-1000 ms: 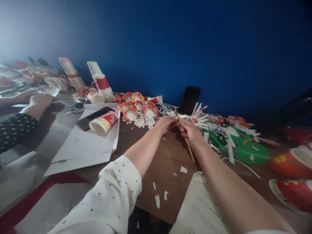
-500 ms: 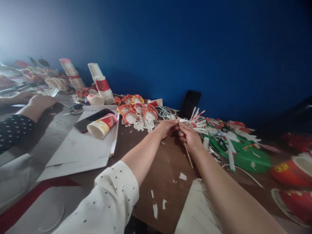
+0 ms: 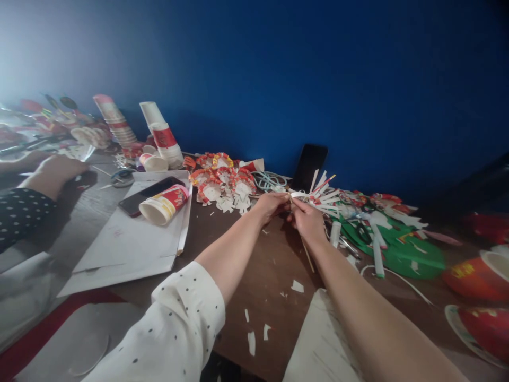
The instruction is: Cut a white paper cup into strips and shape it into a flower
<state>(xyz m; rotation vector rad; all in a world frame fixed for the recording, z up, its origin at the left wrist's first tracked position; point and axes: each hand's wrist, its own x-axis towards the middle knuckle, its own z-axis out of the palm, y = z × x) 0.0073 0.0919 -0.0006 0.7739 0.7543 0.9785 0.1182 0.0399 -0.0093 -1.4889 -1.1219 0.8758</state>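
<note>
My right hand [image 3: 310, 223] is closed around a thin wooden stick [image 3: 307, 257], whose lower end points down toward the table. Against it, my left hand [image 3: 272, 207] pinches at the stick's top, where a white paper strip [image 3: 298, 195] curls between the fingertips. The exact hold of the left fingers is partly hidden. Just beyond my hands fans a bunch of cut white paper strips [image 3: 325, 200], some with red on them; whether it is joined to the stick I cannot tell.
A dark phone [image 3: 310, 165] leans on the blue wall. Flower-like cut cups [image 3: 225, 180] lie left of it. Green sheets [image 3: 405, 252] with markers and scraps lie right. A paper cup [image 3: 164, 206] rests on a white box [image 3: 131, 249]. Another person's hands [image 3: 59, 170] work at far left.
Both hands stay together at the stick's top, with the right hand turned slightly. The whole view has shifted a little; nothing has been put down or picked up.
</note>
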